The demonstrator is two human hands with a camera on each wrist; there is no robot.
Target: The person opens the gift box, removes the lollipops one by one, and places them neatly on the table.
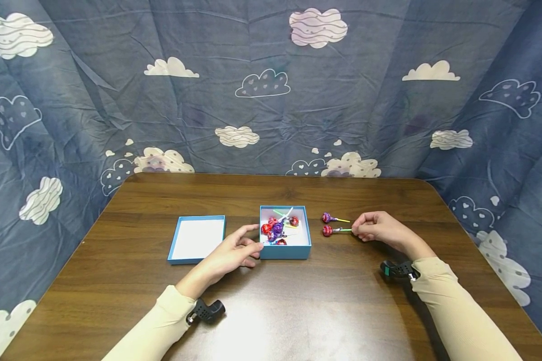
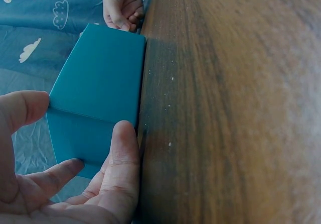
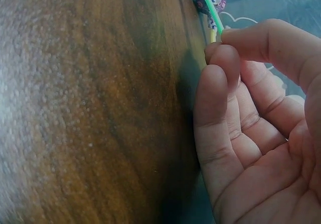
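Observation:
In the head view my left hand (image 1: pixel 235 253) is at the left end of a blue box (image 1: pixel 284 252) that holds several wrapped lollipops. Its loosely bent fingers and thumb touch the box's left side and front corner, as the blue wall (image 2: pixel 100 73) in the left wrist view also shows. With thumb and fingertips, my right hand (image 1: pixel 379 229) pinches the green stick (image 3: pixel 212 14) of a red-wrapped lollipop (image 1: pixel 327 230), its head pointing toward the box. Just behind this one lies a purple-wrapped lollipop (image 1: pixel 326 217) with a yellow stick.
A blue-edged lid (image 1: pixel 198 238), white inside, lies on the wooden table (image 1: pixel 325 301) left of the box. Behind the table's far edge hangs a blue curtain (image 1: pixel 361 115) with a cloud print. Each wrist wears a small black camera.

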